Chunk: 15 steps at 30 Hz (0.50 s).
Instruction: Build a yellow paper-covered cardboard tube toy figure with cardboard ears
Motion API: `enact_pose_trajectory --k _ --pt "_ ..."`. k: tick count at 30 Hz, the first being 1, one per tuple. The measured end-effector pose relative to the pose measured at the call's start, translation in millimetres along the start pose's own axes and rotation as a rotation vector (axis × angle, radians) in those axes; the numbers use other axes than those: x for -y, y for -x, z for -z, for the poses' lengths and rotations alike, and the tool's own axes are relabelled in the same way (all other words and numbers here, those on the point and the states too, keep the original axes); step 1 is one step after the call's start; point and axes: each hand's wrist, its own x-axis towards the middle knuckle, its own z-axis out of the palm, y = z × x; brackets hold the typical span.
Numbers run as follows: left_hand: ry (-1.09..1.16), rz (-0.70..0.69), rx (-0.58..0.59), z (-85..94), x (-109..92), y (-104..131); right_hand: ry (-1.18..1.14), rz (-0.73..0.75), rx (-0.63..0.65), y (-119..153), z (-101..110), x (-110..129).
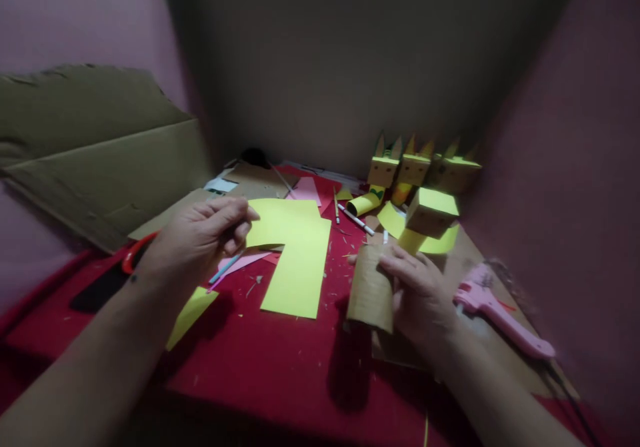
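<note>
My left hand (pixel 217 227) is closed, its fingertips pinching the left end of a piece of yellow paper (pixel 280 217). A further yellow part (pixel 300 274) runs down toward me over the red cloth; whether it is the same sheet or a second one I cannot tell. My right hand (pixel 415 284) grips a short brown cardboard tube (pixel 370 287), held upright above the table with the thumb side on its rim. Just behind that hand stands a cardboard box head with a yellow top (pixel 433 210) on a yellow body.
A pink glue gun (pixel 500 307) lies on cardboard at the right. Several box-headed figures with pointed ears (pixel 383 170) stand at the back right. A large cardboard piece (pixel 110 167) leans at the left, near orange-handled scissors (pixel 133 254). Pencils (pixel 336 207) and paper scraps lie on the red cloth (pixel 250 374).
</note>
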Motion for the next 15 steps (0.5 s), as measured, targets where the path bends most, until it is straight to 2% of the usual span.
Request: enact_pose_trajectory --k 3,6,9,11,12,15 --pt "-0.286 -0.040 -0.117 37.4 -2 2 -0.012 -0.115 0.030 1 0 0" --pt "-0.811 -0.160 -0.261 72.2 4 -1 -0.074 -0.225 0.056 4 0 0" --pt "-1.122 -0.211 -0.268 96.3 21 -12 -0.153 -0.309 0.091 5 0 -1" --pt "-1.200 -0.202 -0.182 106.5 35 -22 -0.170 -0.337 0.153 6 2 -3" --pt "-1.193 -0.205 -0.187 110.6 41 -27 -0.171 -0.338 0.186 6 3 -4" --pt "-1.001 -0.194 -0.208 121.7 54 -38 -0.175 -0.336 0.253 6 4 -7"
